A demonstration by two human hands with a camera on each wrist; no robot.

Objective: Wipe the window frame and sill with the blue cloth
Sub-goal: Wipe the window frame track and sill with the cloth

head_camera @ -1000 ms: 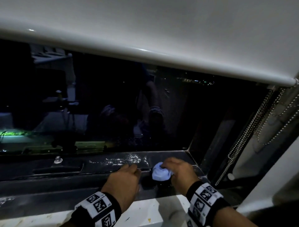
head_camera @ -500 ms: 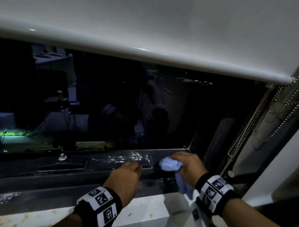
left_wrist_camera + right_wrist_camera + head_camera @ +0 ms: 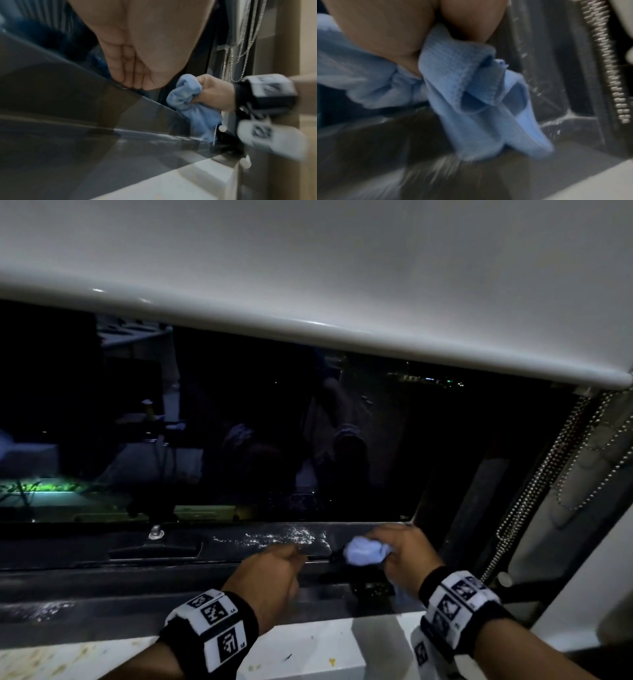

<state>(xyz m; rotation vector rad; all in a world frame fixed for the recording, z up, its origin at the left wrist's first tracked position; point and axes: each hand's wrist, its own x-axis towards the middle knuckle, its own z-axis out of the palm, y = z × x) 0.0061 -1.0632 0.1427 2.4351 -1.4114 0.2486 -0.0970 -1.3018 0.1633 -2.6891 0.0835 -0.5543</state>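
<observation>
My right hand [image 3: 399, 549] grips the bunched blue cloth [image 3: 364, 550] against the dark lower window frame [image 3: 239, 546], close to its right corner. The left wrist view shows the same right hand [image 3: 212, 93] clutching the cloth [image 3: 190, 102], with a loose end hanging down to the track. In the right wrist view the cloth [image 3: 467, 97] dangles below the palm, blurred. My left hand [image 3: 274, 573] rests on the frame's ledge just left of the cloth, its fingers [image 3: 126, 73] held together and pressed on the dark edge. The white sill [image 3: 308, 652] lies below both wrists.
A white roller blind [image 3: 308, 268] hangs low over the dark glass [image 3: 274, 422]. Its bead chains [image 3: 534, 491] dangle by the right frame post, close to my right hand. A small metal knob [image 3: 156, 532] sits on the frame at left. Whitish smears [image 3: 294, 535] mark the frame.
My right hand rose with the cloth from the lower track to the frame rail and shifted right. The left hand stayed on the ledge. The camera view drifted slightly.
</observation>
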